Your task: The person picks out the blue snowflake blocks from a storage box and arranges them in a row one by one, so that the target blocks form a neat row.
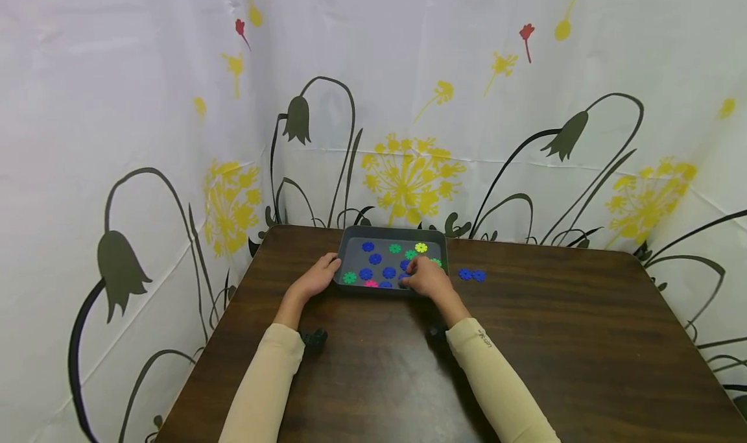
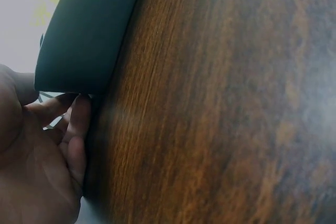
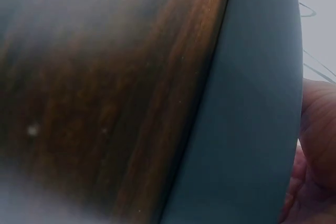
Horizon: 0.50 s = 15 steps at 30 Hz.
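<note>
A dark grey rectangular tray (image 1: pixel 393 235) lies on the table with flower-shaped plastic discs inside, such as a blue disc (image 1: pixel 375 259), a yellow disc (image 1: pixel 421 247), a green disc (image 1: pixel 349 277) and a pink disc (image 1: pixel 371 283). My left hand (image 1: pixel 318 277) grips the tray's left end, thumb at the rim; in the left wrist view its fingers (image 2: pixel 79 116) bend against the outer wall. My right hand (image 1: pixel 428 277) reaches over the tray's right front part, bent fingertips down among blue discs. The tray wall (image 3: pixel 247 98) hides those fingertips in the right wrist view; I cannot tell whether they hold a disc.
Two blue discs (image 1: pixel 471 275) lie side by side on the brown wooden table (image 1: pixel 554 339), right of the tray. A white curtain (image 1: pixel 408 60) with printed flowers hangs behind the table's back edge and along both sides.
</note>
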Available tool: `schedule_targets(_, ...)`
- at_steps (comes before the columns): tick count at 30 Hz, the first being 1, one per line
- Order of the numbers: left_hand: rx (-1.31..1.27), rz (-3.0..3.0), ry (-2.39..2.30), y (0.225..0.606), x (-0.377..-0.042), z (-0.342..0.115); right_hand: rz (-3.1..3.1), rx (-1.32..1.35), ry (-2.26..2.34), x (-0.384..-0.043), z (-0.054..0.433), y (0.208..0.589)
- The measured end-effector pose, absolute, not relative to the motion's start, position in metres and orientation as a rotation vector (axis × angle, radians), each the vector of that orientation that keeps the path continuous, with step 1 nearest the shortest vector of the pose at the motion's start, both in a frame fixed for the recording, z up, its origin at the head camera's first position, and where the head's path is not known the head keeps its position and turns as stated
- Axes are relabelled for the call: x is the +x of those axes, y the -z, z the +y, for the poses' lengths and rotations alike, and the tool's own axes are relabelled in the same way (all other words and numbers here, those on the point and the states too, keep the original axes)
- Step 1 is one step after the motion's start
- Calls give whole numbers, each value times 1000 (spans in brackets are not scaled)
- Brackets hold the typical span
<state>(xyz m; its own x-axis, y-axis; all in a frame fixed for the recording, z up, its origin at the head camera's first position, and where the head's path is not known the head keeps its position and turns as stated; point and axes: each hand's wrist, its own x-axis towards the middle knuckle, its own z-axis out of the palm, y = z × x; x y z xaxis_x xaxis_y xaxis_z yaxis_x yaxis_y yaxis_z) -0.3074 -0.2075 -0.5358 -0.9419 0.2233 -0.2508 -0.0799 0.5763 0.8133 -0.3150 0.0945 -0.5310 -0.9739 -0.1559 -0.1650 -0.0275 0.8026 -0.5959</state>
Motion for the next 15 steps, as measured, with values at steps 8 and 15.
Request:
schedule_targets(8, 125, 2490, -1301, 532, -307, -206, 2796, -92, 893, -315, 94, 529)
schedule_targets(15, 190, 2513, -1297, 533, -307, -206, 2749, -125, 916, -315, 96, 526)
